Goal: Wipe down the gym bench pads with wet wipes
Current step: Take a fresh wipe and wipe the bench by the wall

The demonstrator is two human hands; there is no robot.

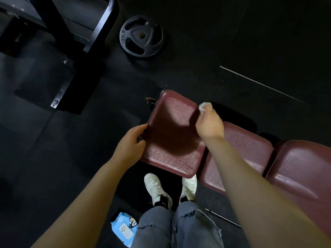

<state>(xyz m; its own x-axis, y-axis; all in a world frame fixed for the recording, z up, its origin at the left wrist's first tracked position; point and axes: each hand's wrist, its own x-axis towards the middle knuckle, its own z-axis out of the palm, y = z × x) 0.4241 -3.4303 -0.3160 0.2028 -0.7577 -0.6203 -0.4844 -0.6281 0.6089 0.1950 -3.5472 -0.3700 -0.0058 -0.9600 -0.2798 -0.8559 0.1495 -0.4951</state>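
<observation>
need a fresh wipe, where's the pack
In the head view, the pack lies on the floor at the bottom, left of centre, beside the person's left leg and behind the shoes.

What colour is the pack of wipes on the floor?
Light blue with white markings; the pack of wipes shows in the head view, beside the person's leg.

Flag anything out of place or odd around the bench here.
A weight plate lies loose on the floor beyond the bench, not racked. The wipes pack sits on the floor by the person's feet. The end pad looks intact, with a wet sheen.
</observation>
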